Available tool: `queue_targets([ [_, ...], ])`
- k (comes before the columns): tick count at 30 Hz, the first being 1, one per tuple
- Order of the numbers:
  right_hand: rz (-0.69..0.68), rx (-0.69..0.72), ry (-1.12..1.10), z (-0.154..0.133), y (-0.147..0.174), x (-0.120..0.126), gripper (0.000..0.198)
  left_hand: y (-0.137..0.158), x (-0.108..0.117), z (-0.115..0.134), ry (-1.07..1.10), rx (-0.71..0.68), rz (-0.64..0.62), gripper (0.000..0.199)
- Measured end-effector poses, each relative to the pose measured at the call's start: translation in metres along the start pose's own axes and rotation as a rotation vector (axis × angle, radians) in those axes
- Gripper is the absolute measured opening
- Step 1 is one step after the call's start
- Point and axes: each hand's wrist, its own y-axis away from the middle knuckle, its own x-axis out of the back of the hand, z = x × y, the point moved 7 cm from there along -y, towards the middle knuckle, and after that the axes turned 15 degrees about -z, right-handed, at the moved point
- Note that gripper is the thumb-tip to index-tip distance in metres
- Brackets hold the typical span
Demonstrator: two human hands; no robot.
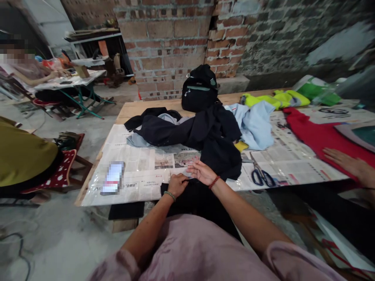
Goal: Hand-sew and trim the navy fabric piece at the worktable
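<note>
Head view: L hand (176,185) & R hand (204,174) are close together at the table's (142,107) near edge, fingers bent in by the dark cloth (218,130); can't tell if either's clamped on it or on smth small. Dark cloth lies heaped across mid-table, near end by the hands. Progress, prob.: handwork underway, nothing clearly finished; done vs. left can't be read, detail too small. Count: 1 pr. scissors (260,176), lying untouched; 1 phone (113,178); 1 backpack (200,93); 1 light-blue garment (258,124); 1 hi-vis garment (279,99); 1 red garment (310,133) w/ a co-worker's hand (341,160) on it; dark pcs., no. unclear.
</note>
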Motion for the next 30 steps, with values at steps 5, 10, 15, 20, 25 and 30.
queue_targets([
  [5,0.037,0.259,0.575,-0.031,0.001,-0.009,0.011,-0.001,-0.001,-0.001,-0.027,0.003,-0.016,0.018],
  [10,0.09,0.333,1.153,-0.068,0.011,-0.005,0.013,-0.001,-0.001,-0.002,-0.03,0.004,-0.006,0.015],
  [15,0.215,0.358,0.928,-0.083,0.016,0.011,0.013,-0.001,0.001,-0.001,-0.015,0.009,-0.002,0.012],
  [20,0.314,0.32,0.575,-0.054,0.013,0.022,0.024,0.0,0.004,0.005,-0.014,0.008,0.012,0.012],
  [25,0.427,0.233,0.447,-0.009,0.019,0.046,0.03,0.011,0.009,0.005,-0.147,0.011,-0.001,0.01],
  [30,0.455,0.256,0.462,-0.007,0.028,0.068,0.033,0.025,0.011,0.002,-0.308,-0.017,-0.087,0.011],
])
